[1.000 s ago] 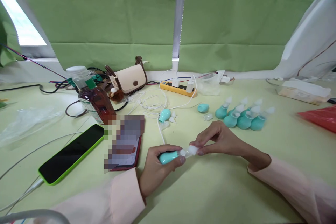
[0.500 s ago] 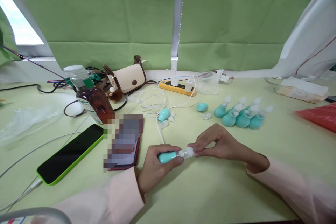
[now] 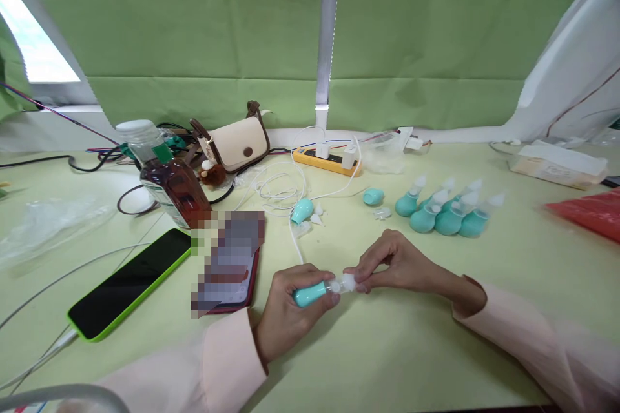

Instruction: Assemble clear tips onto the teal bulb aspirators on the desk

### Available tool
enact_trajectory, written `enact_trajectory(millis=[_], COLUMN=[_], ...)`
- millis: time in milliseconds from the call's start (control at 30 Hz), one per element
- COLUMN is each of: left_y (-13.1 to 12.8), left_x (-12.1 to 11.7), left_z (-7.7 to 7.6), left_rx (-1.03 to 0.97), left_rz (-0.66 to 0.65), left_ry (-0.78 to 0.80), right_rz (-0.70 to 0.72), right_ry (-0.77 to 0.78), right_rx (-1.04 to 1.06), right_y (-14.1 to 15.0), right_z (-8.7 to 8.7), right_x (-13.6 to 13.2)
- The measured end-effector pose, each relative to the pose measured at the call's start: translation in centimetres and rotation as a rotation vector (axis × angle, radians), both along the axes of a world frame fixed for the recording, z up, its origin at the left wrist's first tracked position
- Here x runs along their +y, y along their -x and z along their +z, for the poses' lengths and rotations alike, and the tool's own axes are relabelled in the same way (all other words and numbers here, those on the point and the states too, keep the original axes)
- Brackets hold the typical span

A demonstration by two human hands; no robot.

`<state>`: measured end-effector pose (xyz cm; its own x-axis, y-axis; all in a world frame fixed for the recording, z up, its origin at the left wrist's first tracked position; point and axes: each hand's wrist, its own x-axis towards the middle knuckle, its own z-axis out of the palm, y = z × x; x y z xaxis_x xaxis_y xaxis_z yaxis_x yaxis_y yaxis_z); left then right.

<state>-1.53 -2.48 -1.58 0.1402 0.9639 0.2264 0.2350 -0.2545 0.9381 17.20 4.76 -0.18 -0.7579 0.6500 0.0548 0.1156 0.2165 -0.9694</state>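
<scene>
My left hand is wrapped round a small teal rubber bulb, held just above the pale green table. My right hand pinches the clear plastic tip at the bulb's right end, so both hands meet on the same piece. Beyond my right hand stands a cluster of several finished teal bulbs with white tips. A loose teal bulb and a teal cap lie with small clear parts further back in the middle.
A phone in a green case and a second phone with a blurred screen lie at the left. A dark drink bottle, a cream handbag, a yellow power strip with white cables, a tissue box and a red sheet stand around.
My hands have stayed together on the bulb and tip, shifting slightly lower and to the left. My right fingers have closed in nearer the bulb.
</scene>
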Motion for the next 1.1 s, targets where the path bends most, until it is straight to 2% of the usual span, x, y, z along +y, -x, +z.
enact_trajectory(millis=[167, 400, 567, 900, 1000, 1100], left_y=[0.2, 0.1, 0.1, 0.2, 0.2, 0.3], left_x=[0.1, -0.1, -0.3, -0.3, -0.4, -0.5], left_z=[0.0, 0.4, 0.8, 0.0, 0.1, 0.1], left_rx=[0.027, 0.050, -0.023, -0.083, -0.082, -0.046], left_rz=[0.007, 0.016, 0.001, 0.033, -0.013, -0.142], left_ry=[-0.015, -0.032, -0.006, 0.048, 0.072, 0.060], right_rz=[-0.028, -0.072, -0.188, -0.209, -0.207, -0.221], right_ry=[0.033, 0.082, 0.180, 0.210, 0.179, 0.045], right_rx=[0.037, 0.065, 0.124, 0.182, 0.174, 0.099], right_y=[0.2, 0.5, 0.8, 1.7, 1.6, 1.1], right_z=[-0.4, -0.1, -0.2, -0.7, -0.4, 0.3], right_x=[0.0, -0.3, -0.7, -1.8, -1.7, -1.4])
